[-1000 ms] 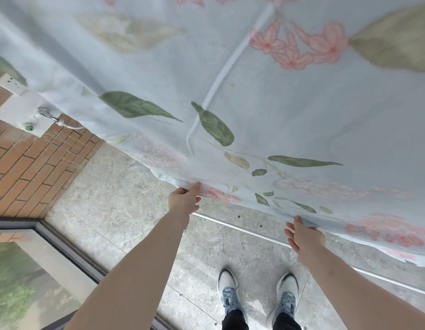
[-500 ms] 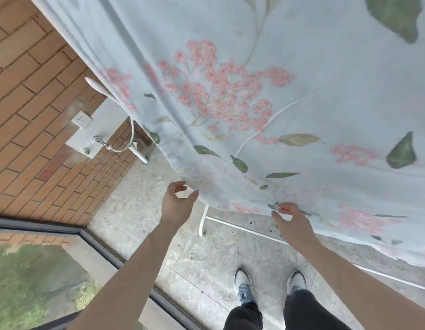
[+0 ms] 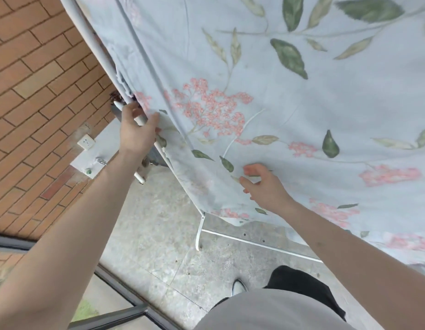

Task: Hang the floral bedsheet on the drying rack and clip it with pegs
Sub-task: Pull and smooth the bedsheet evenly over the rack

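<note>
Brick wall [image 3: 39, 96] on left. White socket [image 3: 86, 141] on a pale wall patch, w/ metal tap [image 3: 100, 160] and green knob [image 3: 88, 171] just below it. Grey stone floor [image 3: 154, 225] runs near to far. Dark window frame [image 3: 116, 303] near left; greenery behind glass.

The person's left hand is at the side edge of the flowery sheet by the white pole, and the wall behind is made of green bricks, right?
Not quite. The head view shows the wall is reddish-brown brick, not green. The rest holds: the left hand is at the side edge of the flowery sheet, by the white pole.
</note>
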